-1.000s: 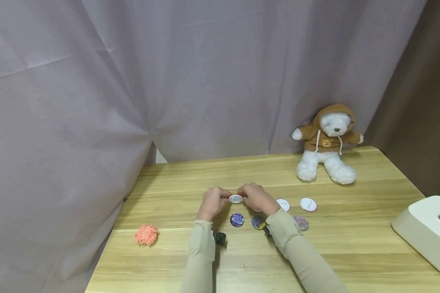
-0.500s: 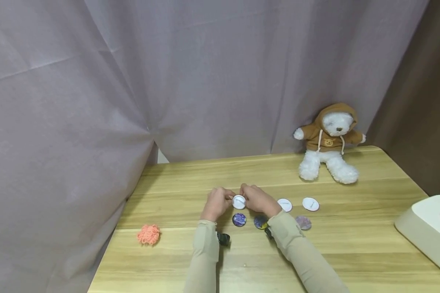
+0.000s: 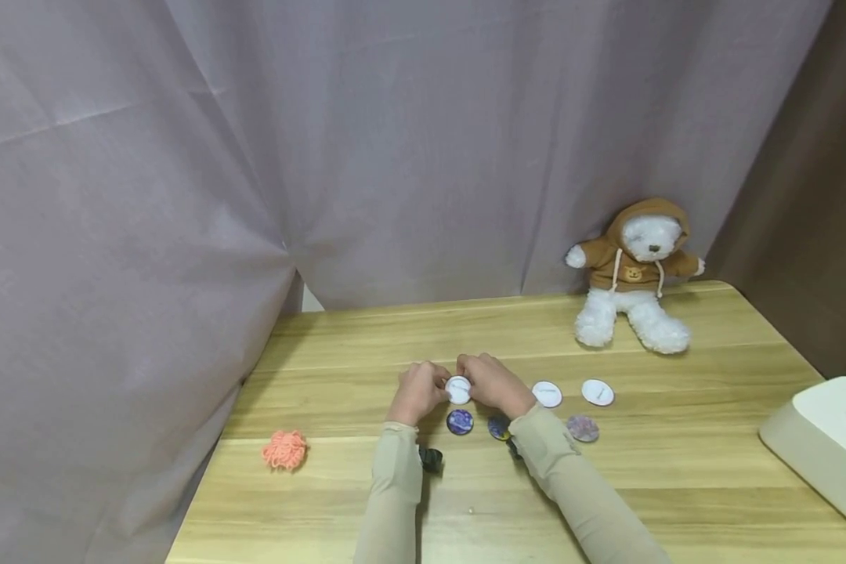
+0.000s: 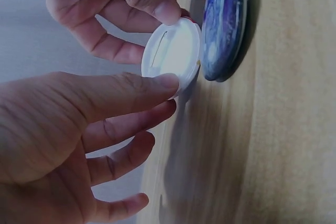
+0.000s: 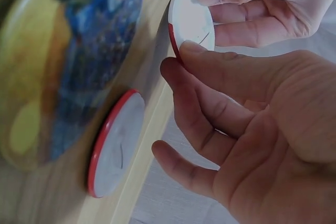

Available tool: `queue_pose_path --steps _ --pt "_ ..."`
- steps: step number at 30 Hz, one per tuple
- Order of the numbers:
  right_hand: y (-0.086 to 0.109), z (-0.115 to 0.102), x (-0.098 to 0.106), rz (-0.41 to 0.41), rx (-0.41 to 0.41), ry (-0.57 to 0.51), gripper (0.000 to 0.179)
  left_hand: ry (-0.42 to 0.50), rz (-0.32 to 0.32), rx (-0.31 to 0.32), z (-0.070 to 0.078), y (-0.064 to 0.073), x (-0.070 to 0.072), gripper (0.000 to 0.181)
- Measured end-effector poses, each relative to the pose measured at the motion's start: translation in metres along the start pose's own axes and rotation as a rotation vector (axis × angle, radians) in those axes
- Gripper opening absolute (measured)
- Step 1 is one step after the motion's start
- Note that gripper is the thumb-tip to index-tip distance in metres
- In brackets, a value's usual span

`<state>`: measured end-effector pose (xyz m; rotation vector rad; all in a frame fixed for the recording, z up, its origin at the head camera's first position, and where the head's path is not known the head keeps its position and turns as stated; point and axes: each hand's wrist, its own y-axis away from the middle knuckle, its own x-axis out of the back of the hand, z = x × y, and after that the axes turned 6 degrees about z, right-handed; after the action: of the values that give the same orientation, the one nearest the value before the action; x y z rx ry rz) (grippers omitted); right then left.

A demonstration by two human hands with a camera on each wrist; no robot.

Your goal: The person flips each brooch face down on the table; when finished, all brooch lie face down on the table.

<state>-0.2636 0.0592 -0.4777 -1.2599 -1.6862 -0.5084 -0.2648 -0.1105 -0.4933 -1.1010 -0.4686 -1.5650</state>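
White badge (image 3: 458,389) has tilted, pinched by 2 hands (image 3: 417,392) (image 3: 493,384).

Homelike setting (curtain (image 3: 409,157), teddy bear (image 3: 623,274))

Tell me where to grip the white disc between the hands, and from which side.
Best pinch the white disc by its thin rim, coming from left and right, thumbs over the white face. It is flat and round, and the left hand and right hand hold opposite edges, leaving most of that face uncovered.
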Motion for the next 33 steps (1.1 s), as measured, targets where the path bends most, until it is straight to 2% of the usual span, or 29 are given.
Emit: queue_pose_path --steps 8,20,26,30,33 --pt "-0.003 -0.002 -0.001 -0.025 -0.005 0.012 0.016 -0.003 -0.021 0.033 0.000 -0.001 -0.001 0.012" --pt "-0.004 -0.002 -0.003 -0.120 -0.012 0.117 0.018 0.007 -0.079 0.090 0.001 0.000 -0.002 0.011" --pt "-0.001 -0.003 -0.004 -0.095 -0.008 0.124 0.018 0.012 -0.067 0.094 0.001 0.003 -0.002 0.009" --pt "0.004 -0.004 -0.002 -0.049 0.017 0.123 0.018 0.036 -0.047 0.103 0.000 0.004 -0.001 0.006" --pt "0.007 -0.003 0.002 -0.001 0.042 0.084 0.016 0.087 -0.029 0.084 -0.001 0.003 -0.001 0.015"
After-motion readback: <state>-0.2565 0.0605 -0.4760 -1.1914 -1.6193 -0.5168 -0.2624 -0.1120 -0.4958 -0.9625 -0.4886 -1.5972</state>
